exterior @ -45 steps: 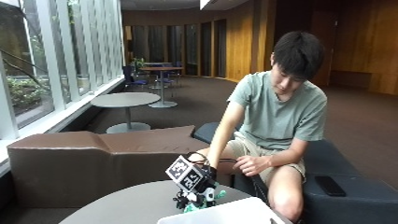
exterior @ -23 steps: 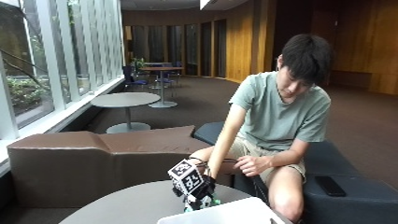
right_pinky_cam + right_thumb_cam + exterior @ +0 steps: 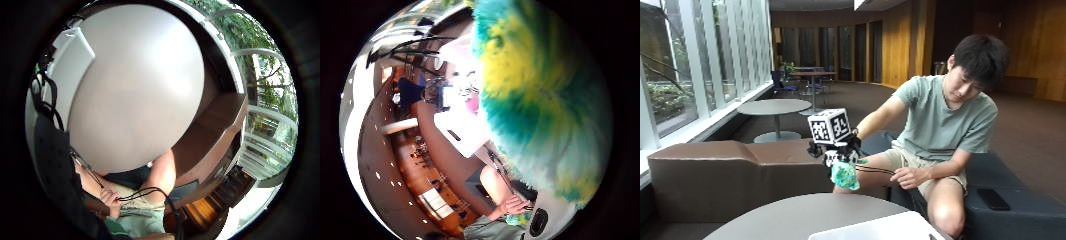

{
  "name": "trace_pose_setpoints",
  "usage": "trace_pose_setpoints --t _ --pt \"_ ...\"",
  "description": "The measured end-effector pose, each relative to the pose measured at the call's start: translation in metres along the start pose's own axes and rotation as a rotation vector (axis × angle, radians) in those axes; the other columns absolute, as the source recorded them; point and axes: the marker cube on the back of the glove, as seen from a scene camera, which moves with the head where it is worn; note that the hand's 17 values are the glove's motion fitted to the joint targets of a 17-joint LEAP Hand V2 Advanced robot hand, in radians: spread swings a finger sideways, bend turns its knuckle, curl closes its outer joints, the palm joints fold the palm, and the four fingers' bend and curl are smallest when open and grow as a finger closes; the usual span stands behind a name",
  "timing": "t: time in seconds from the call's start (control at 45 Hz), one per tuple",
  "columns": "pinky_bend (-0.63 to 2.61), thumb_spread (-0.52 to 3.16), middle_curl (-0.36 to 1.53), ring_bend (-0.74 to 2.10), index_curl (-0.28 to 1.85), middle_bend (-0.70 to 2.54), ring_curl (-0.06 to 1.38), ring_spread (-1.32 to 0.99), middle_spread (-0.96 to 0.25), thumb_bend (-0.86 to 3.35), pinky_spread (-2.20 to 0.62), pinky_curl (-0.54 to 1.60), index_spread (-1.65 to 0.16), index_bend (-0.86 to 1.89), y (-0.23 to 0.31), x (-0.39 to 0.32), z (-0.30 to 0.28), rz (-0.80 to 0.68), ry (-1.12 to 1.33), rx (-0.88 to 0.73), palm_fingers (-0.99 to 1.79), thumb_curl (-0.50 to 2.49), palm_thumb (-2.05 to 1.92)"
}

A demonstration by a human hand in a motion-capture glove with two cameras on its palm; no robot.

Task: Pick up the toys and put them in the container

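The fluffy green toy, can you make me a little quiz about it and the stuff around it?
1. True or false: the green and yellow toy lies flat on the round table.
2. What holds the toy? A) the gloved right hand B) the bare hand C) nobody
3. Fill in: the white container stands on the ____.

Key:
1. False. It hangs in the air above the table, lifted in the right hand's grip.
2. A. The bare hand rests by the person's knee, holding cables.
3. Table, at its near edge. The toy is not in the container yet.
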Motion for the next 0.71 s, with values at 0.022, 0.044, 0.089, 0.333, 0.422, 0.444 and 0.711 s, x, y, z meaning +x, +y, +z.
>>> trace_pose_setpoints --t 0.022,0.044,0.089,0.333,0.422,0.444,0.711 --pt "1.31 1.06 0.88 1.43 0.21 1.07 0.66 -0.31 -0.25 0.23 -0.4 0.54 -0.3 0.82 -0.002 -0.01 -0.011 -0.013 0.006 0.02 1.12 0.71 0.61" --pt "1.31 1.05 0.88 1.43 0.22 1.08 0.66 -0.31 -0.25 0.22 -0.4 0.55 -0.31 0.83 -0.004 -0.021 -0.021 -0.026 0.011 0.035 1.12 0.71 0.6" --pt "1.31 1.03 0.89 1.45 0.23 1.08 0.66 -0.31 -0.25 0.22 -0.4 0.56 -0.31 0.86 -0.007 -0.046 -0.038 -0.055 0.019 0.06 1.11 0.73 0.61" --pt "1.33 0.96 0.93 1.47 0.28 1.1 0.66 -0.3 -0.25 0.19 -0.41 0.6 -0.33 0.94 -0.018 -0.181 -0.035 -0.184 0.178 0.071 1.0 0.82 0.6" --pt "1.35 0.95 0.94 1.46 0.3 1.1 0.66 -0.3 -0.26 0.16 -0.4 0.62 -0.34 0.92 -0.023 -0.207 -0.003 -0.168 0.277 -0.046 0.92 0.83 0.58" --pt "1.36 0.96 0.94 1.47 0.26 1.07 0.66 -0.3 -0.26 0.12 -0.4 0.61 -0.33 0.8 -0.025 -0.209 0.003 -0.162 0.312 -0.091 0.82 0.81 0.53" --pt "1.34 1.11 0.67 0.84 0.16 0.36 0.45 -0.15 -0.09 -0.09 -0.14 0.51 -0.13 0.16 -0.024 -0.206 0.012 -0.239 0.312 -0.123 -0.39 0.53 -0.07"
